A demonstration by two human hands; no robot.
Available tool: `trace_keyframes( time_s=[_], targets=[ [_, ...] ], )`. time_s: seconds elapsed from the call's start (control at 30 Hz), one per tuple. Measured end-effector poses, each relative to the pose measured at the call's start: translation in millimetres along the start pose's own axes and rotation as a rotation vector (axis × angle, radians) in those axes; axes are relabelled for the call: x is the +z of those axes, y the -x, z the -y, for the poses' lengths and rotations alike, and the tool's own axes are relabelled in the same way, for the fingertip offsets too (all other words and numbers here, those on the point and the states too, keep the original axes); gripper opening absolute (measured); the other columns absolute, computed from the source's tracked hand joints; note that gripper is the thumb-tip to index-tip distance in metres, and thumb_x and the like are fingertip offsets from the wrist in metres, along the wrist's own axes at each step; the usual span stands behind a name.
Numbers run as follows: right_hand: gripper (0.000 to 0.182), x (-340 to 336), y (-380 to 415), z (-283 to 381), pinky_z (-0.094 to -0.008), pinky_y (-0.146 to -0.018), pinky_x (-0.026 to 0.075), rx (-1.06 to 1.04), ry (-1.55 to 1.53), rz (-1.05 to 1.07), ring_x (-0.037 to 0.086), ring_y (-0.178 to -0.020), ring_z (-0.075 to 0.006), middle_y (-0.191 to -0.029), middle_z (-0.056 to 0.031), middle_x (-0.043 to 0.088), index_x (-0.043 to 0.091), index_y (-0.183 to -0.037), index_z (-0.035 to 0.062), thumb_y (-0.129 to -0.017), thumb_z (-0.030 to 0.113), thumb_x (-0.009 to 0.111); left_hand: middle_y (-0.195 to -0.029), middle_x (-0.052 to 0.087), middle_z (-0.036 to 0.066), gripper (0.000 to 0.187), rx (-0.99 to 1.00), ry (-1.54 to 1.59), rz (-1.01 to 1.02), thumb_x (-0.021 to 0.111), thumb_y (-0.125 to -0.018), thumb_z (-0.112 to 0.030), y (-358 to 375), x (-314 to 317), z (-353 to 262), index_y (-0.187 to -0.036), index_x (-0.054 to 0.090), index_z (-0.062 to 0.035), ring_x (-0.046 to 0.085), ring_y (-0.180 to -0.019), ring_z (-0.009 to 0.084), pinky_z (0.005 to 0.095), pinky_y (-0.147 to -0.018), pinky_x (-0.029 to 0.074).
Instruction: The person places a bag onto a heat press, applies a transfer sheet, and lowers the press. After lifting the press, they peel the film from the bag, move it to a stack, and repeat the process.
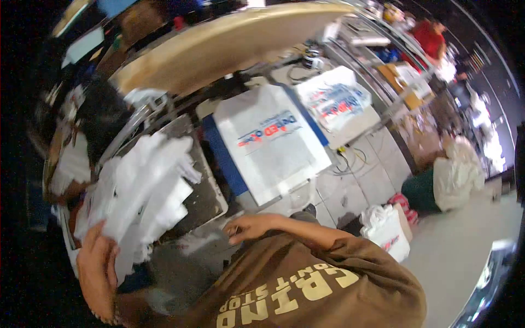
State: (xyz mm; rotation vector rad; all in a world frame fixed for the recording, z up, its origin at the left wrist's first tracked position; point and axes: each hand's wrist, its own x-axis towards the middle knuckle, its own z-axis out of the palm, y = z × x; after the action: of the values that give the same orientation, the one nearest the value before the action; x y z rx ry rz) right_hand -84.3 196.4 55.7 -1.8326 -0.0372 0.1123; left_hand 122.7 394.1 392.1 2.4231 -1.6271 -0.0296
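Observation:
My left hand point(98, 259) is at the near left edge of a pile of white fabric-like pieces point(145, 183). Its fingers reach out against them, and I see none gripped between them. My right hand point(249, 227) is in front of my body, loosely curled with a gap between thumb and fingers; nothing shows in it. Beyond it, a flat white sheet or bag point(273, 142) with red and blue lettering lies over a blue surface point(221, 156). Further right lies a second printed white piece point(336, 98), somewhat crumpled.
A dark worn board point(210, 188) lies under the pile. A long pale curved panel point(219, 46) spans the back. Cables point(350, 161) trail by the tiled floor point(377, 169). At right are a white printed bag point(385, 232) and a dark green container point(421, 191). A person in red point(426, 41) is far back.

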Motion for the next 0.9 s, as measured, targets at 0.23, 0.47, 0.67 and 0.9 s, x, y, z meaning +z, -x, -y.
trace_keyframes(
  time_s=[0.23, 0.47, 0.67, 0.9],
  targets=[
    [0.081, 33.5, 23.0, -14.8, -0.0348, -0.103, 0.05, -0.063, -0.76, -0.276, 0.058, -0.123, -0.0268, -0.143, -0.0227, 0.052, 0.034, -0.153, 0.0006, -0.089, 0.022, 0.078, -0.121, 0.066, 0.016, 0.031, 0.333, 0.094, 0.407, 0.064, -0.094, -0.001, -57.0, 4.4, -22.1, -0.123, 0.063, 0.0098, 0.063, -0.103, 0.0229, 0.0321, -0.089, 0.055],
    [0.034, -16.0, 188.4, -16.0, -0.0378, -0.094, 0.048, -0.071, -0.303, -0.86, 0.06, -0.107, -0.0241, -0.126, -0.0159, 0.064, 0.061, -0.127, 0.0004, -0.098, 0.019, 0.064, -0.097, 0.07, 0.016, 0.026, 1.079, -0.12, 0.461, 0.067, -0.081, 0.002, -148.8, 40.3, -201.2, -0.107, 0.067, -0.0005, 0.065, -0.089, 0.0337, 0.0383, -0.083, 0.051],
    [0.041, 61.2, 319.3, -20.5, -0.0435, -0.11, 0.042, -0.597, -1.313, -1.672, 0.057, -0.124, -0.0217, -0.134, -0.0112, 0.062, 0.057, -0.133, 0.0003, -0.101, 0.026, 0.061, -0.089, 0.066, 0.016, 0.012, 1.326, 0.568, 0.317, 0.062, -0.087, 0.003, -163.2, 145.1, -413.1, -0.099, 0.06, 0.0043, 0.063, -0.079, 0.0273, 0.0333, -0.075, 0.051],
    [0.052, 162.4, 451.4, -74.0, -0.0448, -0.108, 0.047, -0.768, -1.12, -2.144, 0.054, -0.13, -0.0254, -0.143, -0.0126, 0.054, 0.049, -0.141, 0.0027, -0.102, 0.036, 0.057, -0.091, 0.069, 0.015, 0.03, 1.426, 0.55, 0.668, 0.068, -0.092, -0.013, -99.4, 311.8, -649.7, -0.117, 0.055, -0.0044, 0.069, -0.081, 0.0265, 0.0356, -0.074, 0.052]
  ],
)
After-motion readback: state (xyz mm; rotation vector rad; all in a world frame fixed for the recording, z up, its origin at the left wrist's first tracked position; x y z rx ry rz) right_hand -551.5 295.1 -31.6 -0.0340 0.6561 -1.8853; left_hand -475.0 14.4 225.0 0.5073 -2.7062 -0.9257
